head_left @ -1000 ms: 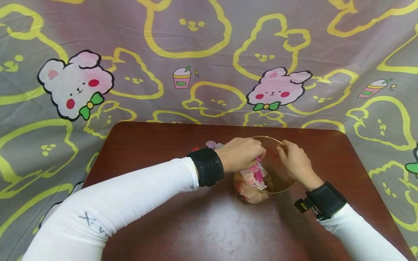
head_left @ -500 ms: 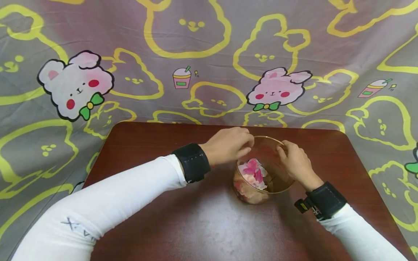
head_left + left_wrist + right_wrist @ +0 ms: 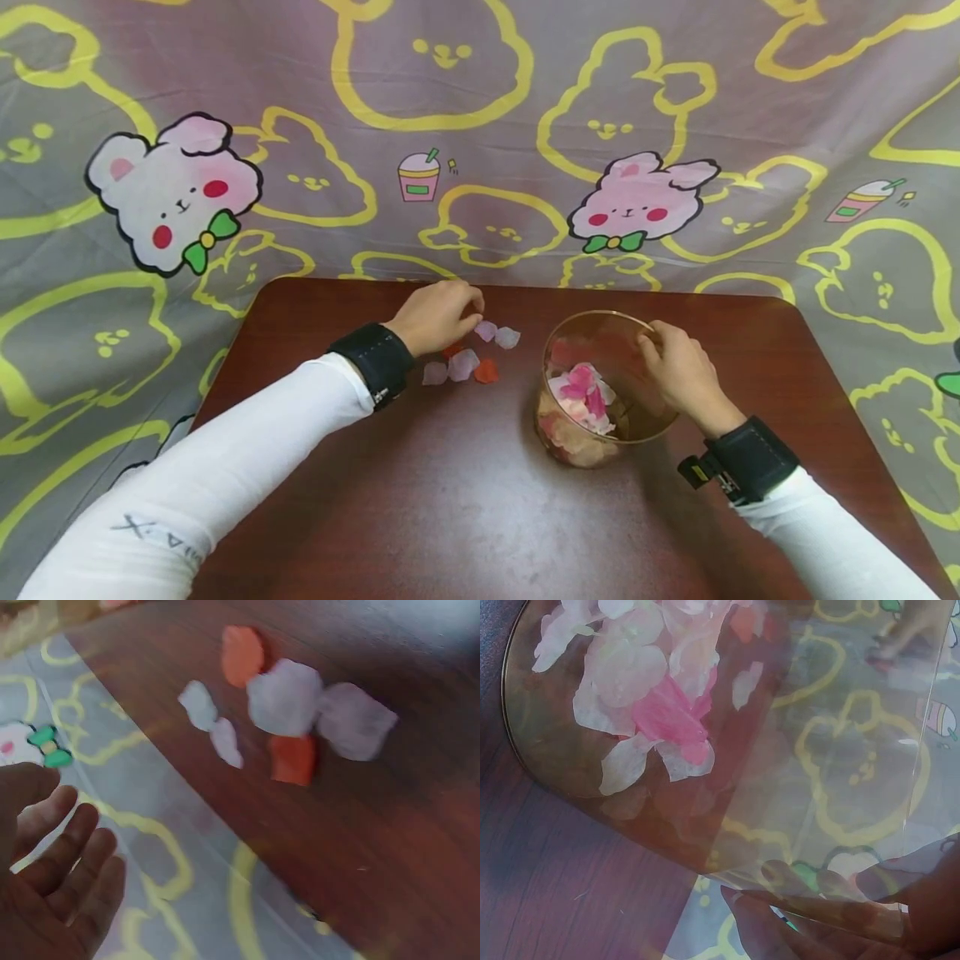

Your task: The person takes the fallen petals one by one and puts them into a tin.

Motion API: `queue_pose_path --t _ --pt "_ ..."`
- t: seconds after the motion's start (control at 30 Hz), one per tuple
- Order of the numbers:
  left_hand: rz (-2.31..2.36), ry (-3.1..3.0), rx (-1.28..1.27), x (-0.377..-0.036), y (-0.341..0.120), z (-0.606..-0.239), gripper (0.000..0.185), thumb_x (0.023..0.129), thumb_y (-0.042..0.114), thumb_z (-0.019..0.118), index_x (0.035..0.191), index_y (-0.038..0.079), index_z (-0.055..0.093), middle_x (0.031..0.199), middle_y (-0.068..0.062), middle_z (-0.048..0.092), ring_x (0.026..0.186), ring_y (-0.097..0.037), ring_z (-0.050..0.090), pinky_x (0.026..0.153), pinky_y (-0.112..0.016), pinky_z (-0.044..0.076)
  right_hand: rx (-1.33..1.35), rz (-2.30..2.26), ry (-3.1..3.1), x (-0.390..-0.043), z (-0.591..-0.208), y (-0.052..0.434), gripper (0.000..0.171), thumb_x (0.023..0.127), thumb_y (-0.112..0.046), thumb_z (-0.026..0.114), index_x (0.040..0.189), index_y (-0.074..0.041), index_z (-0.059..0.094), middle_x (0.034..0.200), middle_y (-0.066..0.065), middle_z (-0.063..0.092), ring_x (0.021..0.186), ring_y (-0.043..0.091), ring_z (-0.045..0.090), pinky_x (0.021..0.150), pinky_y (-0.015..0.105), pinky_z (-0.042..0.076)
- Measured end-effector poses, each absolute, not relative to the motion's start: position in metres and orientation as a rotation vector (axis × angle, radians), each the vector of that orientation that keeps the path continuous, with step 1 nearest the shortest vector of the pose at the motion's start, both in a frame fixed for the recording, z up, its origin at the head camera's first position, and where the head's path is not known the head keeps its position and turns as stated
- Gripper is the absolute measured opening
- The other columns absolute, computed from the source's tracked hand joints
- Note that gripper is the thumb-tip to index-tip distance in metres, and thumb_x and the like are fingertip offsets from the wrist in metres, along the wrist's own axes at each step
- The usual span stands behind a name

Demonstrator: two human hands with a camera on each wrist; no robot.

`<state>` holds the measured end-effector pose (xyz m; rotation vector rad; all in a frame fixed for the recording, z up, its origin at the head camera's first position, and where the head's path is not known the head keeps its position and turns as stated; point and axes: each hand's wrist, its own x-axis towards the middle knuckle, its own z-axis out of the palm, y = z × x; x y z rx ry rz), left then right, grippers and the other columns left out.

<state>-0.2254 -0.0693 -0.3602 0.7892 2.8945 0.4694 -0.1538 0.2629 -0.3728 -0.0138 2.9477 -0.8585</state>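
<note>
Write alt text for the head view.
A right hand holds the rim of a tilted glass bowl of pink and white petals on a brown table. The left hand reaches toward loose petals beside the bowl.

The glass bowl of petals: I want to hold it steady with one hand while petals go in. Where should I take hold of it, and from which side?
Probably at the rim, from the right. The glass bowl stands upright with petals heaped low, so its thin upper wall is bare. The right hand already pinches it there, thumb inside. That keeps the left side free for the left hand by the loose petals.
</note>
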Motion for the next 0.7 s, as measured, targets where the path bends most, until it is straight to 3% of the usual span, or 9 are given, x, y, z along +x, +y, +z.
queue_pose_path --t 0.17,0.47,0.7 --pt "0.455 2.876 0.699 -0.228 -0.087 -0.383 0.021 0.096 0.02 0.067 0.112 0.007 0.073 0.109 -0.008 0.073 0.096 -0.023 0.066 0.083 -0.041 0.055 -0.018 -0.868 2.94 -0.153 -0.372 0.263 0.028 0.107 -0.023 0.048 0.118 0.0 0.061 0.108 0.023 0.071 0.053 0.018 0.044 0.047 0.032 0.033" --pt "0.356 2.875 0.678 -0.214 -0.118 -0.439 0.009 0.089 0.016 0.075 0.09 0.008 0.071 0.085 -0.003 0.068 0.075 -0.017 0.056 0.069 -0.036 0.05 -0.015 -0.887 2.943 -0.153 -0.373 0.26 0.029 0.106 -0.022 0.05 0.119 0.001 0.062 0.103 0.022 0.07 0.054 0.019 0.045 0.047 0.032 0.034" --pt "0.308 2.903 0.694 -0.208 -0.121 -0.456 0.01 0.087 0.014 0.076 0.083 0.009 0.068 0.081 -0.004 0.065 0.073 -0.017 0.056 0.067 -0.037 0.049 0.005 -0.867 2.953 -0.152 -0.373 0.262 0.027 0.106 -0.022 0.049 0.117 0.0 0.062 0.098 0.019 0.069 0.055 0.019 0.046 0.049 0.032 0.034"
